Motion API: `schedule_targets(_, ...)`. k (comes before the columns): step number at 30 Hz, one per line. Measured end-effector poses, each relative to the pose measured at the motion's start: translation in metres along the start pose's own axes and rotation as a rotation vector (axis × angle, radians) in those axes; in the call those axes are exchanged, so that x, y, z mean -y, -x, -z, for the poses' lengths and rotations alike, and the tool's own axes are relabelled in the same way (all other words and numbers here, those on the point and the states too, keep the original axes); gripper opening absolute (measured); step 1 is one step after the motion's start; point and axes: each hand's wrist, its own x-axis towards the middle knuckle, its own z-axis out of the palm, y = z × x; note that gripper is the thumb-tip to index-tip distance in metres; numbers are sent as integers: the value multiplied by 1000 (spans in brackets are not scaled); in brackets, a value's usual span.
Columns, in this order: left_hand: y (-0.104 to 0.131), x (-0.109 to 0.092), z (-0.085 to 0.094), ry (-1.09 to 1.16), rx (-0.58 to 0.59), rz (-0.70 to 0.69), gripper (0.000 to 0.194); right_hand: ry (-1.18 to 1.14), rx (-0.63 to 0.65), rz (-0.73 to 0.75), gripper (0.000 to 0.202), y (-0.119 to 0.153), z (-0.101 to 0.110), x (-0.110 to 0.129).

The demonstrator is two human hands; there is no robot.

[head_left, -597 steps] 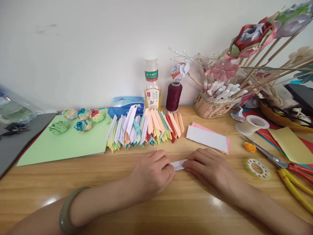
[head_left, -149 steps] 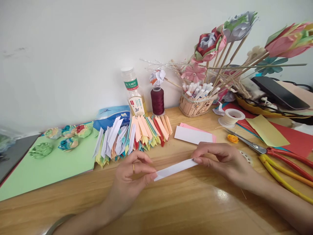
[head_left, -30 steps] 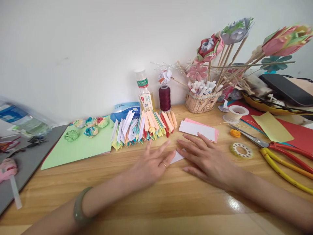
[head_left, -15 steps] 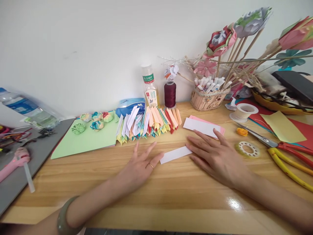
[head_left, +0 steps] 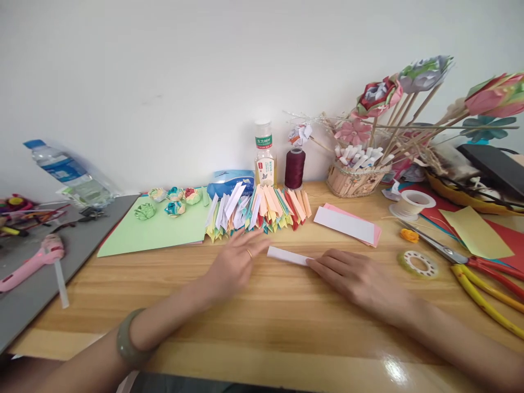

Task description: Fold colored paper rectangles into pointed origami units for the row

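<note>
A narrow white paper strip (head_left: 287, 256) lies at a slant on the wooden table between my hands. Its right end is pinched between the fingertips of my right hand (head_left: 356, 273). Just left of the strip, my left hand (head_left: 235, 259) is open, fingers stretched out, holding nothing and apart from the paper. Behind it stands a row of folded paper pieces (head_left: 262, 210) in white, orange, yellow and red. Above my right hand, a white paper rectangle (head_left: 344, 224) rests on a pink paper (head_left: 377, 236).
Paper rosettes (head_left: 175, 208) sit on green sheets (head_left: 151, 234) at left, beside a pink glue gun (head_left: 45, 256). Scissors (head_left: 454, 254), a tape roll (head_left: 418, 263) and yellow-handled pliers (head_left: 475, 289) lie at right. A thread spool (head_left: 295, 169), bottle (head_left: 265, 155) and pen basket (head_left: 356, 180) stand along the wall.
The strip has turned, its right end now nearer me. My right hand has drawn back off the white rectangle and closed on the strip. My left hand has shifted slightly; the view has tilted up.
</note>
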Motion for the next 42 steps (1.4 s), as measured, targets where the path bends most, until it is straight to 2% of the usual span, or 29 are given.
schedule_targets(1,-5,-1,2,63,-112,66,43,-15,-11,-18,32,0,1,0)
schedule_targets(2,-9,-4,2,90,-158,94,40,-42,-28,-58,32,1,1,1)
schedule_targets(5,-19,-18,-2,161,-144,73,34,-178,-74,-337,28,6,0,4)
schedule_targets(7,-24,-31,-11,222,-55,102,29,-281,-108,-527,24,11,0,9)
schedule_targets(9,-31,-43,-21,407,217,380,27,-416,-88,-633,16,14,0,14)
schedule_targets(10,-35,-48,-26,469,315,463,28,-492,-58,-669,14,15,1,16)
schedule_targets(12,-44,-54,-33,536,383,539,28,-649,0,-701,16,15,3,21)
schedule_targets(15,-54,-55,-39,626,361,569,31,-802,-1,-680,17,12,7,24)
schedule_targets(19,-59,-48,-43,820,330,639,33,-847,-35,-600,15,1,8,18)
schedule_targets(24,-58,-40,-47,1039,266,756,34,-814,-179,-293,17,-15,5,4)
schedule_targets(26,-58,-38,-47,1154,263,842,37,-795,-209,-234,16,-18,3,1)
schedule_targets(29,-58,-36,-47,1276,289,930,42,-805,-218,-211,11,-17,0,-1)
schedule_targets(32,-58,-36,-48,1295,292,935,45,-777,-213,-172,6,-12,-4,-3)
schedule_targets(38,-58,-33,-50,1369,282,950,42,-723,-231,-119,16,-7,-3,-9)
schedule_targets(42,-60,-30,-48,1404,294,1021,50,-637,-225,-146,22,-8,2,-12)
